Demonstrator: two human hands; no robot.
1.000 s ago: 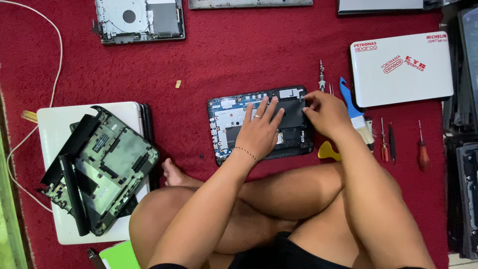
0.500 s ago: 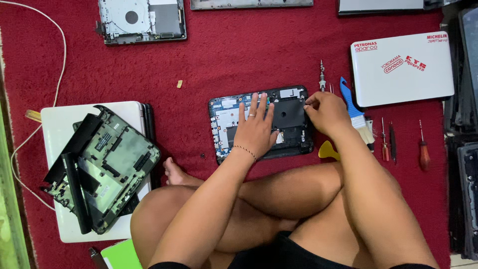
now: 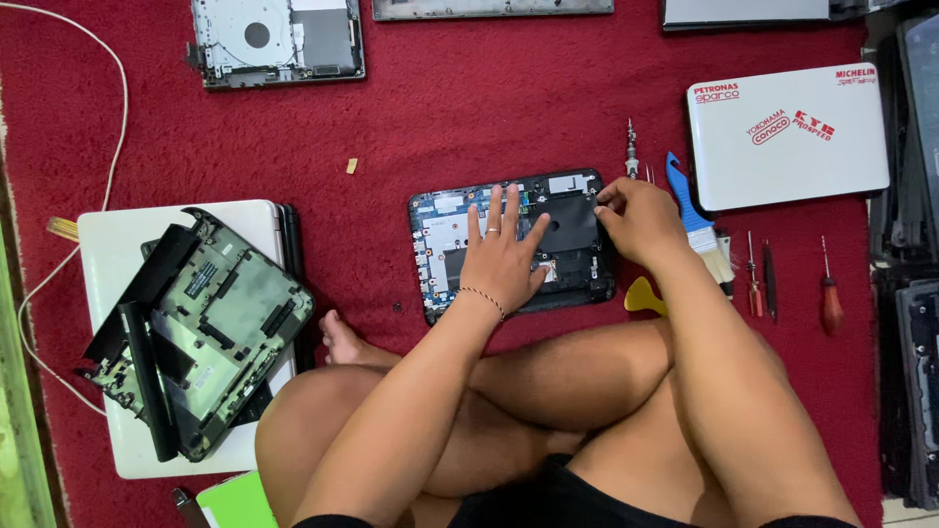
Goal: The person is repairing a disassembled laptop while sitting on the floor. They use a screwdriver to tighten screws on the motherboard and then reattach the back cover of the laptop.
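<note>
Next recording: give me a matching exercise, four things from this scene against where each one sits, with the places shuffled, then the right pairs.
Things:
1. left hand
2. right hand
3. yellow plastic pry pick
4. white closed laptop with red stickers

Places:
A. on the red carpet just right of the opened small laptop base with its exposed circuit board, beside the person's knee
B. at the base's upper right corner, fingers pinched there
C. lying flat across the middle of the base, fingers spread
D. at the far right, above the row of small screwdrivers

Pairs: 1-C, 2-B, 3-A, 4-D
</note>
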